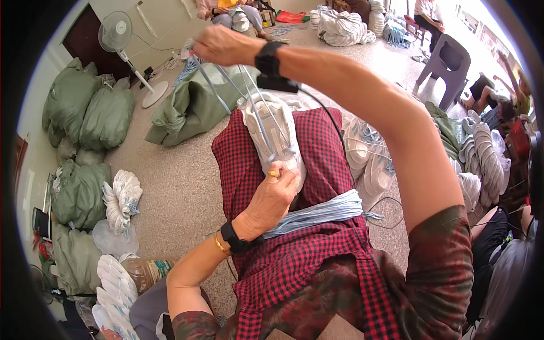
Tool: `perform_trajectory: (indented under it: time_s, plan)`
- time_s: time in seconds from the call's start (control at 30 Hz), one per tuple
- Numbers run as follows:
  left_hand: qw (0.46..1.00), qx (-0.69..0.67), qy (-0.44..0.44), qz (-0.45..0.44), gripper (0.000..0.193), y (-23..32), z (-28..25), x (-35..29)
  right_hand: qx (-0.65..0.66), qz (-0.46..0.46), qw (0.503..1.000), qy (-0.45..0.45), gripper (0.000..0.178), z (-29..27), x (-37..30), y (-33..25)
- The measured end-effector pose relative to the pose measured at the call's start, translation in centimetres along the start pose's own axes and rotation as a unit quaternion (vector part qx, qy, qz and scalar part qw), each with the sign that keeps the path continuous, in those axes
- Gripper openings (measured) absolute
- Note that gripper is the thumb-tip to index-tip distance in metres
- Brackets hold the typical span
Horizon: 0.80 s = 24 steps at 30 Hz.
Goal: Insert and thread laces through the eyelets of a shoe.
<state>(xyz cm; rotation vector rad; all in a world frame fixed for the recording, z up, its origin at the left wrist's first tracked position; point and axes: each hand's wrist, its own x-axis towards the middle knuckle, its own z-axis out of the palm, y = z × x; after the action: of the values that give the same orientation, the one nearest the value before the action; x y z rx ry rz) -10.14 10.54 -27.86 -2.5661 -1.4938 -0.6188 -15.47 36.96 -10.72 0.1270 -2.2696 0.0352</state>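
A white shoe [290, 129] lies on my lap over a red-and-black checked apron [320, 136], its toe end toward me. My left hand [265, 199] grips it near the toe, with a yellow covering on the thumb or finger tip. Pale blue-grey shoelaces [213, 85] run through the holes and stretch up and away to the far left. High above the shoe's far end, my right hand [222, 46] is closed on those laces, holding them taut. A bundle of light blue laces [323, 212] rests across my waist.
Stacks of white shoe parts stand at the right [484, 161] and left [123, 198]. Green sacks [105, 116] line the left wall, near a standing fan [115, 31]. Another green sack [184, 107] lies ahead. A grey plastic stool [445, 63] and seated people are farther off.
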Motion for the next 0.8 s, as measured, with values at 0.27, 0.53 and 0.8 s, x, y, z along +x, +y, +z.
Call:
perform_trajectory:
  time_s: [0.27, 0.53, 0.8]
  plan:
    - [0.993, -0.089, 0.079, -0.006, 0.031, -1.1, -1.1, 0.3, -0.184, -0.070, 0.980, -0.019, 0.019, -7.0, 0.6, 3.3]
    - [0.892, -0.297, 0.178, -0.290, 0.009, -7.4, -3.1, 3.5, -0.022, -0.247, 0.964, 0.095, 0.016, -9.3, 1.1, -3.2]
    - [0.980, -0.186, 0.058, -0.034, 0.014, -9.6, -4.6, 6.0, 0.442, 0.092, 0.885, -0.111, 0.031, -12.2, -2.0, -16.6]
